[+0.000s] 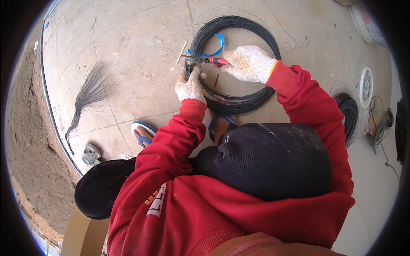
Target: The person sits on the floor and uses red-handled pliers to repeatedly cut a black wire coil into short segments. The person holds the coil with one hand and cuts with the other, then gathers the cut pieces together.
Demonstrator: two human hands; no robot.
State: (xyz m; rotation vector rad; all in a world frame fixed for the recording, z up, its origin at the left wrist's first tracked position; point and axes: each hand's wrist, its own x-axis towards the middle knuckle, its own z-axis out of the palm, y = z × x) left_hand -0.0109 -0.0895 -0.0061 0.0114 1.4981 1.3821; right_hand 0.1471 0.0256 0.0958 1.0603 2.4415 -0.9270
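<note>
A coil of thin dark wire [232,21] lies on the floor in front of my feet. My left hand [190,87], in a whitish work glove, is closed round the coil's left side. My gloved right hand [251,64] grips red-and-black pliers [218,62] over the ring. Their dark jaws point left and reach the wires just above my left fingers; whether they pinch any wire is too small to tell. A blue strap [221,42] curls inside the ring near the pliers.
A loose bundle of cut wires [87,96] lies to the left. A pale stick [181,52] rests beside the coil. At the right are another dark coil [348,115] and a white round disc [366,87]. A grey object [90,153] sits near my sandalled foot [143,134]. Bare soil [34,162] borders the floor.
</note>
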